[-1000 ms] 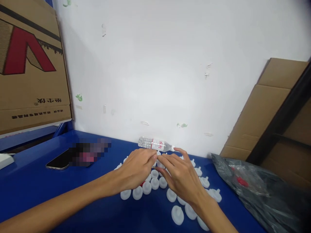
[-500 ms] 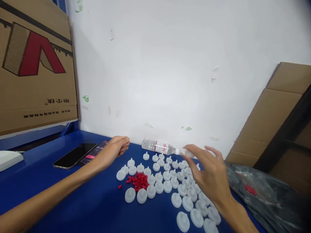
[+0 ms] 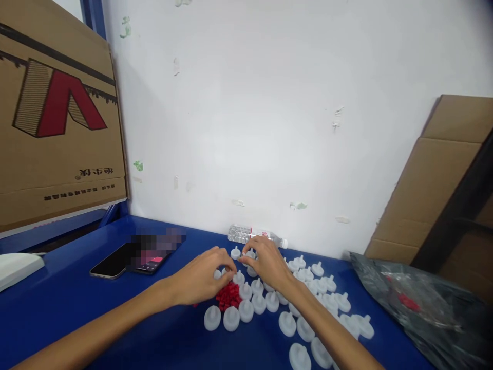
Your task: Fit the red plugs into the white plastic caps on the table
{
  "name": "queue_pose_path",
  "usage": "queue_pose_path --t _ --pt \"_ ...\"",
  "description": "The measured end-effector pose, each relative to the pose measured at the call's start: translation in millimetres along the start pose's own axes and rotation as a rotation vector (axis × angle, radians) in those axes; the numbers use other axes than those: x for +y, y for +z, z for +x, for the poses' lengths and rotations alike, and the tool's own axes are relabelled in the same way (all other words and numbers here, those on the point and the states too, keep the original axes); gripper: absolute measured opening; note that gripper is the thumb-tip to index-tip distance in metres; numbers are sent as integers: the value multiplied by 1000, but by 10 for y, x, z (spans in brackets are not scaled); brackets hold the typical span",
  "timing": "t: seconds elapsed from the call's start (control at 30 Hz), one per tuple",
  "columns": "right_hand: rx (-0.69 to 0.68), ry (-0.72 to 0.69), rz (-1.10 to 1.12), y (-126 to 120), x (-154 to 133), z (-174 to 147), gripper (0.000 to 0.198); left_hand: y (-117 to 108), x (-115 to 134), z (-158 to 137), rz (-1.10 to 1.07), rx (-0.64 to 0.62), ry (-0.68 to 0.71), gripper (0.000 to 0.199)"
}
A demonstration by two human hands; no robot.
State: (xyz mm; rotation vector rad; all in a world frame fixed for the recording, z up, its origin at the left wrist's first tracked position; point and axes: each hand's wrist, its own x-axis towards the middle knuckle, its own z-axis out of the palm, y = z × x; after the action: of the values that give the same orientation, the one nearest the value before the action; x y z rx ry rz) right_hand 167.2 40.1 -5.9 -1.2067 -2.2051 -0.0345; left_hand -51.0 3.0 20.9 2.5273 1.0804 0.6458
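Observation:
My left hand (image 3: pixel 204 275) is closed in a pinch just above the left end of the pile of small red caps (image 3: pixel 229 296); whatever its fingertips hold is too small to make out. My right hand (image 3: pixel 267 262) reaches across to the back rows, its thumb and index finger closed around a white stemmed disc (image 3: pixel 250 254); the fingers partly hide the grip. Many similar white discs, mostly with stems up, stand in loose rows on the blue table (image 3: pixel 162 334). My right forearm covers some of them.
A water bottle (image 3: pixel 239 234) lies against the wall behind the discs. Two phones (image 3: pixel 111 262) lie at left, near a white device (image 3: pixel 19 270). At right are a dark plastic bag (image 3: pixel 431 308) with red pieces inside and leaning cardboard (image 3: pixel 416 190). A large carton (image 3: pixel 61 169) stands far left.
My right hand has moved left, from the right-hand discs to the back rows. My left hand has moved right and down, from beside the phones to the red pile. The view has shifted slightly.

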Motion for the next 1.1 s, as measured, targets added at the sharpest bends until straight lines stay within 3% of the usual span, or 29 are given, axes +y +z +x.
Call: queue_pose_path --t 0.13,0.27,0.43,0.53,0.63,0.73,0.87,1.1 --pt "-40 -29 -29 17 30 86 16 -5 -185 -10 -36 205 -83 36" --pt "17 19 -47 -326 210 44 28 52 -374 -65 -140 327 -195 43" --pt "197 246 -46 -897 862 -376 47 180 -518 -65 -328 295 -298 54" --pt "293 420 10 -1057 1301 -790 53 246 -597 -31 -346 305 -315 55" --pt "320 558 146 -1044 1624 -1109 61 288 -676 -10 -372 320 -315 54" --pt "262 607 374 -938 1769 -1222 74 307 -730 1 -448 330 -325 56" --pt "158 623 632 -799 1729 -1177 85 320 -789 23 -530 327 -336 58" --pt "86 613 871 -602 1524 -1072 83 310 -846 52 -549 350 -353 59"
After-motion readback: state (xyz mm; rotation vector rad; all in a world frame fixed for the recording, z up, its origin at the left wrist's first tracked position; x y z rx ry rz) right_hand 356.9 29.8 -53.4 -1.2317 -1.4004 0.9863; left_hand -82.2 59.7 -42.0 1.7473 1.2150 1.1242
